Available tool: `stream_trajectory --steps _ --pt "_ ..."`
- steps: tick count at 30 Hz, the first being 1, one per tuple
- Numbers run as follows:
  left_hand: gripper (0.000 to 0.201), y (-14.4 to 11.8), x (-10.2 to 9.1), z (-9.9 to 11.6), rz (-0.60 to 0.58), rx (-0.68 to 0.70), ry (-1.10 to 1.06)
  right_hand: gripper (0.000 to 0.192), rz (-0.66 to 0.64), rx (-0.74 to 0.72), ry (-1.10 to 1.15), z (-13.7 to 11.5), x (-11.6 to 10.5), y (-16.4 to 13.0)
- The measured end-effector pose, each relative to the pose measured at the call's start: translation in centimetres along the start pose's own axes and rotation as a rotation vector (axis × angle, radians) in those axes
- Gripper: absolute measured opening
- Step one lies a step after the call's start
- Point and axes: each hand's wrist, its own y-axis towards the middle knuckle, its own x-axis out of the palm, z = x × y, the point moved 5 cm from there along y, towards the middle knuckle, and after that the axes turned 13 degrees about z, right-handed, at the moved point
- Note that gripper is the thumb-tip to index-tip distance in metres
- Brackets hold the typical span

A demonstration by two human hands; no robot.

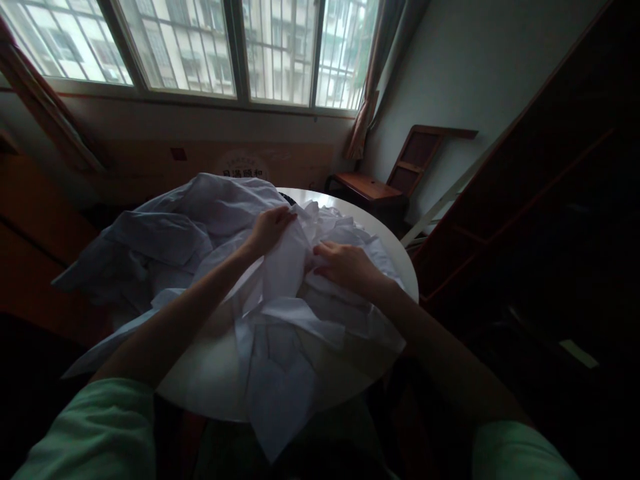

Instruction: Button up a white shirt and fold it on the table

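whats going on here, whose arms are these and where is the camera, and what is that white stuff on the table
The single picture comes from a camera worn on a person's head, looking forward and down, so the two bare arms are that person's own. The left hand grips a fold of a crumpled white garment, probably a shirt. The right hand rests on the same cloth, its grip unclear. More pale clothes are heaped to the left. All lie on a round white table. Behind stand a wooden chair and a barred window.

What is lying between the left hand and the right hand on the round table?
In the head view, a raised fold of the white garment lies between the left hand and the right hand; both hands touch it.
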Motion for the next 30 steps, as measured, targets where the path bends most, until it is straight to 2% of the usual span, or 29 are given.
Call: stream_trajectory --steps 2,7,9,11,13,15,18,20,21,23,25,26,28,30 --pt "0.031 0.7 -1.5 1.3 0.037 0.045 0.02 0.016 0.111 0.019 0.058 0.9 -1.7 0.1" --pt "0.036 3.7 -4.4 5.3 0.125 0.177 0.062 0.015 0.478 0.086 0.4 3.2 -7.3 0.9" --pt "0.038 5.3 -5.3 5.8 0.191 0.186 0.116 0.015 0.617 0.094 0.521 3.9 -8.7 1.3" --pt "0.039 6.8 -6.0 4.8 0.25 0.176 0.199 0.015 0.687 0.136 0.634 5.2 -9.1 1.5" --pt "0.038 7.6 -6.5 2.4 0.257 0.156 0.277 0.018 0.66 0.237 0.716 7.5 -8.8 1.3" --pt "0.035 7.6 -6.6 -1.0 0.188 0.111 0.324 0.024 0.586 0.363 0.673 10.4 -8.1 0.4" --pt "0.031 6.3 -6.3 -5.9 -0.039 0.032 0.371 0.033 0.431 0.51 0.274 15.0 -7.6 -1.6" --pt "0.022 5.1 -6.1 -7.4 -0.146 -0.006 0.389 0.034 0.292 0.565 -0.036 17.2 -7.5 -2.7" --pt "0.015 4.6 -6.1 -7.3 -0.152 -0.006 0.396 0.032 0.256 0.568 -0.137 17.6 -7.6 -3.0" --pt "0.013 3.7 -6.2 -5.3 -0.082 0.044 0.405 0.026 0.283 0.516 -0.208 16.5 -7.8 -2.5" --pt "0.016 2.8 -6.2 -1.6 0.002 0.126 0.415 0.022 0.362 0.41 -0.15 13.0 -7.7 -1.2" --pt "0.015 2.2 -6.1 0.4 0.01 0.152 0.426 0.023 0.359 0.357 -0.088 10.6 -7.2 -0.4" --pt "0.02 0.5 -5.3 3.8 -0.062 0.197 0.454 0.027 0.259 0.264 0.041 5.2 -5.3 1.3" --pt "0.025 -1.7 -4.3 5.9 -0.209 0.241 0.477 0.031 0.18 0.219 0.064 0.3 -3.0 2.4"
